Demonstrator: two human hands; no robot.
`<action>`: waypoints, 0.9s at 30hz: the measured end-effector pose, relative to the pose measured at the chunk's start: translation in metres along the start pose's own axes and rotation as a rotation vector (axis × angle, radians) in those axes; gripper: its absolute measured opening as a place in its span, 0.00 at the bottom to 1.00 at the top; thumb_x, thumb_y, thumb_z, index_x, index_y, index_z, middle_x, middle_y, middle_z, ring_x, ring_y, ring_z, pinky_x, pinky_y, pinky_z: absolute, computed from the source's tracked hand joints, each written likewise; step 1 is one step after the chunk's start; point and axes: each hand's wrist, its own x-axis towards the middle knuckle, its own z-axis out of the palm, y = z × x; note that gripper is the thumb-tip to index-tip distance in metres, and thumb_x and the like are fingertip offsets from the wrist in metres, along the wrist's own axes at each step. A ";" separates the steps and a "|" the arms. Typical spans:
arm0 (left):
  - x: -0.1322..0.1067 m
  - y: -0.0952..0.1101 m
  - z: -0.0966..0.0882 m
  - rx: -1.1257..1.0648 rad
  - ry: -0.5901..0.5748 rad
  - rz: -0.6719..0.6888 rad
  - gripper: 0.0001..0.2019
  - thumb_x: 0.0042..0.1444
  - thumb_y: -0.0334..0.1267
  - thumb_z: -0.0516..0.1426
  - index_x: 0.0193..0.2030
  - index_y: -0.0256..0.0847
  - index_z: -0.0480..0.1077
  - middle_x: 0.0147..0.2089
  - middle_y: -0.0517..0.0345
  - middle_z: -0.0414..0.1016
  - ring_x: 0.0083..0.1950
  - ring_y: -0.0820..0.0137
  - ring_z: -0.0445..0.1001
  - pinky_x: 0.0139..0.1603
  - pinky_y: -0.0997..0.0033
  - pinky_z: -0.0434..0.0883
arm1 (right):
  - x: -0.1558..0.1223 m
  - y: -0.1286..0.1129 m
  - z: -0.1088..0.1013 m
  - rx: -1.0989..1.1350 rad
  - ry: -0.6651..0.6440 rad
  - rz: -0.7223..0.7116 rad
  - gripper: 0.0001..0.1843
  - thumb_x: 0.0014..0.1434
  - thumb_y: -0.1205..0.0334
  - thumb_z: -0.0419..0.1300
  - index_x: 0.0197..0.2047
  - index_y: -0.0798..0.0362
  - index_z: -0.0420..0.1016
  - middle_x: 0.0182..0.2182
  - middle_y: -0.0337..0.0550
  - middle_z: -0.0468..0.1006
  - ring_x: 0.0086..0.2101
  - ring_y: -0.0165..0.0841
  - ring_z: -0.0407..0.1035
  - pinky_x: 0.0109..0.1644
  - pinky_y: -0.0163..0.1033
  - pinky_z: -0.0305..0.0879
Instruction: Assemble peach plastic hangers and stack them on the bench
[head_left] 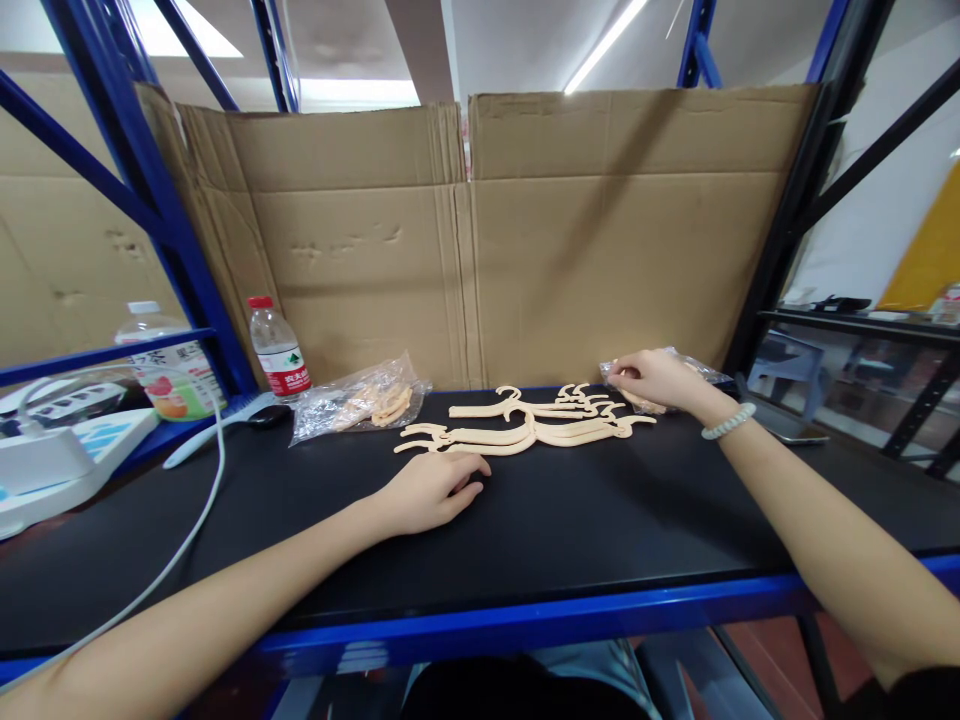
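Several small beige hangers (pixel 525 425) lie in a loose pile on the black shelf top (pixel 570 520). My left hand (pixel 431 490) rests palm down on the shelf just in front of the pile, fingers loosely curled and holding nothing. My right hand (pixel 656 378) reaches to the back right with its fingers closed on a clear plastic bag (pixel 694 368), touching the hangers nearest it. A bead bracelet (pixel 727 422) sits on that wrist.
A second clear bag with beige pieces (pixel 360 400) lies at the back left beside a red-capped water bottle (pixel 279 350). A white power strip (pixel 52 455) and white cable (pixel 199 500) are at the far left. Cardboard sheets (pixel 480 240) wall the back. Blue rack posts stand at both sides.
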 end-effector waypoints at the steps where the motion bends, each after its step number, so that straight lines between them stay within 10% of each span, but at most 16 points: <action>1: 0.000 0.000 0.000 0.002 -0.002 -0.001 0.13 0.62 0.41 0.47 0.47 0.42 0.68 0.29 0.60 0.70 0.31 0.69 0.70 0.32 0.72 0.63 | 0.000 0.000 0.001 0.003 -0.029 -0.014 0.15 0.58 0.56 0.52 0.33 0.52 0.78 0.27 0.43 0.79 0.27 0.33 0.69 0.30 0.35 0.57; 18: -0.001 0.000 0.000 0.008 -0.003 -0.006 0.12 0.61 0.39 0.48 0.48 0.42 0.68 0.33 0.59 0.71 0.33 0.69 0.70 0.33 0.72 0.63 | 0.002 -0.020 0.027 0.121 -0.174 -0.135 0.15 0.57 0.61 0.51 0.30 0.57 0.77 0.24 0.43 0.77 0.22 0.29 0.65 0.26 0.34 0.54; 27: -0.001 -0.001 0.001 0.000 0.006 -0.008 0.11 0.61 0.38 0.49 0.47 0.43 0.68 0.34 0.59 0.70 0.33 0.69 0.70 0.34 0.72 0.63 | 0.012 0.001 0.048 0.075 0.023 -0.074 0.12 0.55 0.68 0.53 0.37 0.56 0.78 0.33 0.46 0.80 0.32 0.33 0.71 0.34 0.34 0.61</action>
